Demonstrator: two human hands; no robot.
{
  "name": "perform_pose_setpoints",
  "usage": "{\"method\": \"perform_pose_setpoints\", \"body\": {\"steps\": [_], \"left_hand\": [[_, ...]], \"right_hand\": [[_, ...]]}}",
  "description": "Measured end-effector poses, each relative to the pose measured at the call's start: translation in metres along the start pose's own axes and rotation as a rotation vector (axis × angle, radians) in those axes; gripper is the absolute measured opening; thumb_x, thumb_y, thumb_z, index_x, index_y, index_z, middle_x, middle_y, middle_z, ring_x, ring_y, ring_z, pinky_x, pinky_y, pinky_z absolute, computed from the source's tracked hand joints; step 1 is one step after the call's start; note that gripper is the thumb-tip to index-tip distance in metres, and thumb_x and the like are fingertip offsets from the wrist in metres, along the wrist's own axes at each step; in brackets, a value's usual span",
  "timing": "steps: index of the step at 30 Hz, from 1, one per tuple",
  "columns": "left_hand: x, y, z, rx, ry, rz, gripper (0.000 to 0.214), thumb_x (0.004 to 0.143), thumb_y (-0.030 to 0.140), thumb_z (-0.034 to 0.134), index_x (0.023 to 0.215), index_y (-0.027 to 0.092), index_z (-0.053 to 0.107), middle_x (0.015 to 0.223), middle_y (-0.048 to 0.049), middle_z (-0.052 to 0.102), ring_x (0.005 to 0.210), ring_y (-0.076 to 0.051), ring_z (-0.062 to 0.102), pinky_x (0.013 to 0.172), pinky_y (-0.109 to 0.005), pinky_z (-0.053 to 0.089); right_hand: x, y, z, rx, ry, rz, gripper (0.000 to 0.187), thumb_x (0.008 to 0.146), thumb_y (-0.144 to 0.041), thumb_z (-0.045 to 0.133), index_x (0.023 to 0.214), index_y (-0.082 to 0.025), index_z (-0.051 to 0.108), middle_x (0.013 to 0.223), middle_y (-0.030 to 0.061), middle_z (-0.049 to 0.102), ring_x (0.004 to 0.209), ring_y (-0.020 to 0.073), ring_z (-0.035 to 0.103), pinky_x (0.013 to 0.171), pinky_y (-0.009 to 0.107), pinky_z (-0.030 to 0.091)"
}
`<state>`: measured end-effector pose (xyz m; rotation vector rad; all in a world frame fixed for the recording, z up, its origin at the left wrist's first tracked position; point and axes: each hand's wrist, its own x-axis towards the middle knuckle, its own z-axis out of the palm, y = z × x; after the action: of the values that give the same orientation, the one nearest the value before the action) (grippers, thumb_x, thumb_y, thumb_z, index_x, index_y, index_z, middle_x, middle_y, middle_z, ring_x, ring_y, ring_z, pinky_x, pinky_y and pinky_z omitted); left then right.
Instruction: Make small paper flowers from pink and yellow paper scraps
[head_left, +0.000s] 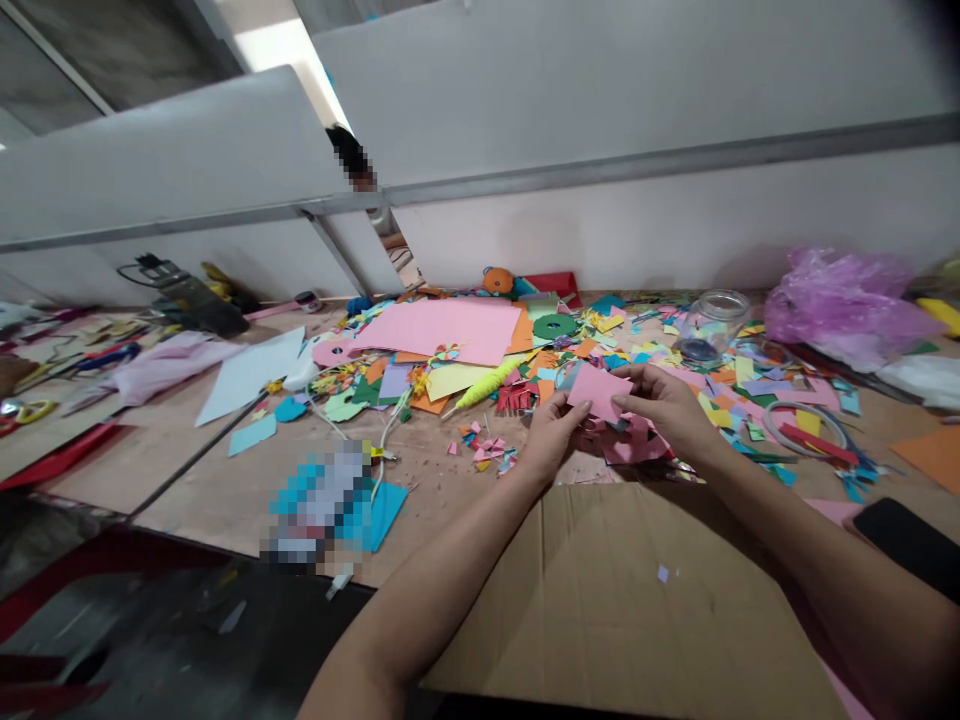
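Handling and clearance: light grip, crowded surroundings

Nearest, the cardboard lies below the forearms and gives the broadest open room; its far edge stops just short of the hands. A black phone lies near the right forearm. Beyond the cardboard, the left hand and right hand hold a small pink paper, fingers pinched narrow at opposite sides. The paper is judged light, bendable and easily creased; its side edges suit a gentle pinch. Whether the pink pieces beneath are also gripped cannot be told. Paper scraps crowd the surface around the hands. Farther off, a glass jar and a large pink sheet restrict movement before the white partition.
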<state>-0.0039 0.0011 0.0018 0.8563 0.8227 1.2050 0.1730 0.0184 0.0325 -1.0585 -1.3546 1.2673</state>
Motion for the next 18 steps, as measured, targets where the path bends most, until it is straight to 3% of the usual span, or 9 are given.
{"method": "perform_pose_setpoints", "body": {"steps": [7, 10, 13, 16, 18], "left_hand": [[0.002, -0.004, -0.002, 0.089, -0.025, 0.03, 0.041, 0.065, 0.045, 0.082, 0.084, 0.015, 0.062, 0.07, -0.0006, 0.065, 0.06, -0.013, 0.061, 0.061, -0.025, 0.05], [0.001, -0.003, -0.001, 0.12, -0.027, 0.04, 0.039, 0.067, 0.046, 0.08, 0.085, 0.016, 0.062, 0.07, -0.0003, 0.064, 0.06, -0.012, 0.058, 0.06, -0.024, 0.048], [0.0, 0.002, 0.0, 0.111, 0.033, 0.108, 0.035, 0.07, 0.044, 0.078, 0.087, 0.016, 0.064, 0.074, 0.0004, 0.063, 0.063, -0.01, 0.055, 0.061, -0.022, 0.046], [-0.003, 0.007, 0.002, 0.137, 0.053, 0.143, 0.033, 0.07, 0.042, 0.079, 0.086, 0.016, 0.066, 0.079, -0.0008, 0.066, 0.07, -0.011, 0.057, 0.062, -0.022, 0.046], [-0.004, 0.009, 0.003, 0.169, 0.046, 0.123, 0.034, 0.069, 0.042, 0.08, 0.087, 0.015, 0.068, 0.08, -0.0011, 0.066, 0.07, -0.012, 0.057, 0.059, -0.021, 0.046]], "right_hand": [[-0.003, -0.005, 0.0, -0.132, -0.004, -0.064, 0.035, 0.075, -0.042, 0.076, 0.103, -0.021, 0.07, 0.076, -0.0001, 0.062, 0.07, 0.0177, 0.059, 0.061, 0.03, 0.048], [-0.002, -0.005, -0.003, -0.141, -0.011, -0.041, 0.029, 0.072, -0.043, 0.077, 0.087, -0.02, 0.069, 0.074, -0.0003, 0.063, 0.067, 0.0165, 0.058, 0.061, 0.029, 0.048], [-0.001, -0.006, -0.006, -0.202, -0.101, -0.001, 0.026, 0.07, -0.04, 0.078, 0.07, -0.019, 0.063, 0.066, -0.0019, 0.059, 0.06, 0.0145, 0.055, 0.057, 0.027, 0.045], [-0.001, -0.009, -0.007, -0.238, -0.178, 0.018, 0.025, 0.072, -0.04, 0.077, 0.075, -0.019, 0.064, 0.065, -0.002, 0.06, 0.059, 0.0146, 0.056, 0.054, 0.026, 0.044], [-0.003, -0.013, -0.006, -0.215, -0.152, 0.044, 0.029, 0.073, -0.044, 0.077, 0.082, -0.019, 0.066, 0.07, -0.0008, 0.063, 0.058, 0.0148, 0.058, 0.051, 0.026, 0.044]]}}
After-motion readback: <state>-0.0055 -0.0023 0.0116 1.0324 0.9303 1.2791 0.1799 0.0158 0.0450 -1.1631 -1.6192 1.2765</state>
